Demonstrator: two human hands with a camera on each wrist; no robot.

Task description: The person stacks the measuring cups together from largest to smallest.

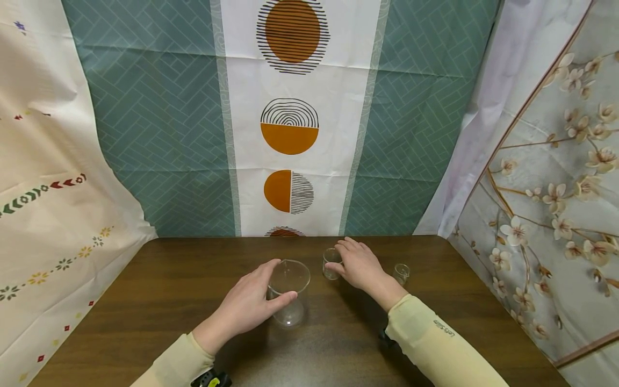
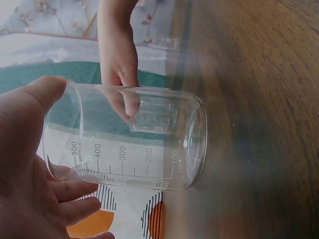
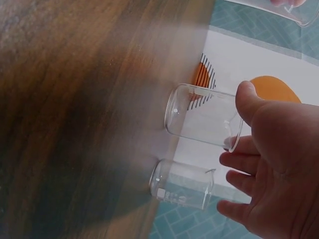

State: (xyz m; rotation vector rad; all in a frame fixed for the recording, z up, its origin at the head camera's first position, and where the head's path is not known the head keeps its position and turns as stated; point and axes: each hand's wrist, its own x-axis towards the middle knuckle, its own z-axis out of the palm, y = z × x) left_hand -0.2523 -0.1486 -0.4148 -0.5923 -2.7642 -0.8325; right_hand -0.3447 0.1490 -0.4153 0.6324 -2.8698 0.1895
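Observation:
A large clear glass beaker [image 2: 134, 164], marked up to 500, stands upright on the table. My left hand [image 1: 249, 298] grips it near the rim, thumb on one side and index finger on the other; the remaining fingers spread free. Farther back and to the right is a smaller glass beaker [image 3: 204, 114]. Its rim is between the thumb and index finger of my right hand [image 1: 358, 263], which holds it from above while its base is at the table. The third and smallest beaker [image 1: 401, 273] stands untouched, right of my right hand.
All three beakers stand on a dark brown wooden table [image 1: 159, 279]. Behind its far edge hangs a green and white cloth [image 1: 290, 86] with orange circles. A floral cloth [image 1: 546, 215] borders the right side, and a cream patterned cloth [image 1: 58, 215] the left.

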